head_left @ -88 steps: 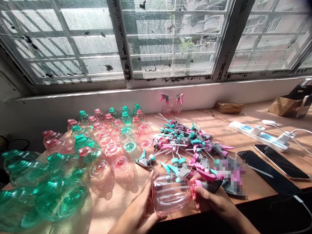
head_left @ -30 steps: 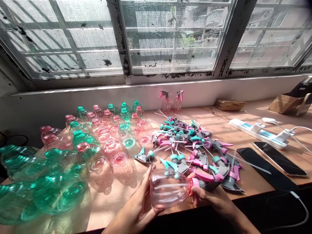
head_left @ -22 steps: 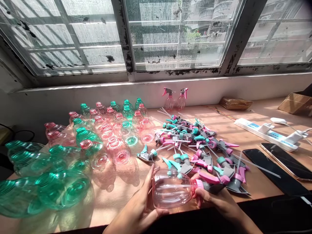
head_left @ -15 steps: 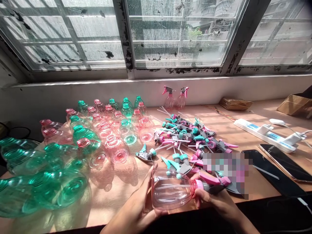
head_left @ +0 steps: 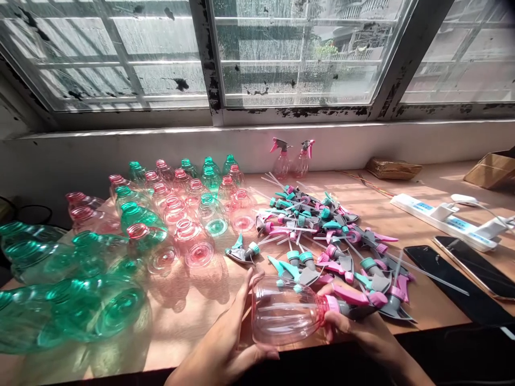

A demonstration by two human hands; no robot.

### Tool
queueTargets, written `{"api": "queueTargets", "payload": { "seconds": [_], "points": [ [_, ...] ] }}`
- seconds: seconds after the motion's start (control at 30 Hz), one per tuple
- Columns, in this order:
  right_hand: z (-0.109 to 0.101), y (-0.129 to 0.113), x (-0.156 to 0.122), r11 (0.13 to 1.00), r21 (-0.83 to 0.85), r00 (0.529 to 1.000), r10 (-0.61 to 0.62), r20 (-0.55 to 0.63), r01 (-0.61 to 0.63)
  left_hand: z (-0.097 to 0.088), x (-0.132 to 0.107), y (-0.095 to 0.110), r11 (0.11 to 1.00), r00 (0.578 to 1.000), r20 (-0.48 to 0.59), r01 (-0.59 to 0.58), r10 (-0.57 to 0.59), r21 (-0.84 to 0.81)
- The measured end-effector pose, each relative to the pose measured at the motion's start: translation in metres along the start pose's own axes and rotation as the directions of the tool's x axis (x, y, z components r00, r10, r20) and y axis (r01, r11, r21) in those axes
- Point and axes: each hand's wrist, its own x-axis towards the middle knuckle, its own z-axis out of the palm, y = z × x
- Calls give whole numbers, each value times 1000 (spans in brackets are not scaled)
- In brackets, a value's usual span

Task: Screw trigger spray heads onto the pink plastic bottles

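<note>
A clear pink spray bottle (head_left: pixel 284 313) lies sideways between my hands near the table's front edge, its base to the left. My left hand (head_left: pixel 237 327) is wrapped round the base end. At the neck, my right hand (head_left: pixel 341 324) pinches the pink collar of a grey and pink trigger sprayer head (head_left: pixel 358 300), which sits on the bottle's mouth. Whether the collar is fully threaded I cannot tell. Just beyond the bottle lies a heap of loose sprayer heads (head_left: pixel 306 217) in pink, teal and grey, with thin clear tubes. A single teal and grey sprayer head (head_left: pixel 242 250) lies apart from it.
Several open pink bottles (head_left: pixel 191 244) and green bottles (head_left: pixel 100 311) stand on the left. Two bottles with sprayers (head_left: pixel 292 161) stand by the wall. On the right are a power strip (head_left: pixel 442 220), two phones (head_left: pixel 478 268) and a brown paper packet (head_left: pixel 392 169).
The view has shifted slightly. Both hands keep their hold on the spray bottle and sprayer collar, with little visible movement.
</note>
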Motion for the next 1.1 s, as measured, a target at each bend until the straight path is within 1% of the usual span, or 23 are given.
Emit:
{"api": "queueTargets", "payload": {
  "seconds": [0.07, 0.2, 0.33, 0.47, 0.57, 0.63, 0.77, 0.9, 0.97, 1.0, 1.07, 1.1],
  "points": [
    [0, 1, 0, 1000, -1, 1000, 9, -7, -9, -1, 0, 3, 1000, 1000, -1, -3, 3, 24],
    [-1, 2, 0, 1000, -16, 1000, -19, 12, 20, -1, 2, 8, 997, 998, -46, -34, 37, 76],
    [0, 2, 1, 999, 21, 1000, -28, 12, 28, 3, 2, 3, 996, 995, -68, -68, 72, 57],
    [2, -1, 2, 996, 59, 997, -72, 25, 70, 4, 2, -5, 999, 997, -53, -47, 48, 17],
    [2, -1, 2, 998, 40, 999, -50, 19, 49, 2, 2, -5, 1000, 1000, -17, -17, 18, 16],
    [1, -1, 2, 999, 19, 999, -43, 21, 43, 0, 2, -1, 999, 1000, -6, -20, 20, 46],
    [1, -3, 3, 998, 11, 997, -63, 34, 63, -1, 2, 5, 995, 998, -24, -49, 52, 88],
    [2, -5, 2, 1000, -2, 1000, -24, -12, 24, 1, 7, -1, 995, 999, -20, -48, 50, 92],
    [4, -6, 1, 1000, 18, 999, 3, -36, -2, 4, 8, -6, 994, 996, -58, -64, 69, 86],
    [6, -7, 1, 999, 31, 999, 8, -44, -7, 5, 7, -7, 992, 989, -107, -88, 98, 90],
    [8, -10, 0, 999, 54, 999, 8, -54, -5, 8, -3, -4, 983, 955, -245, -142, 166, 113],
    [9, -11, 0, 998, 62, 998, 8, -57, -4, 9, -11, 0, 983, 935, -313, -139, 169, 117]
  ]
}}
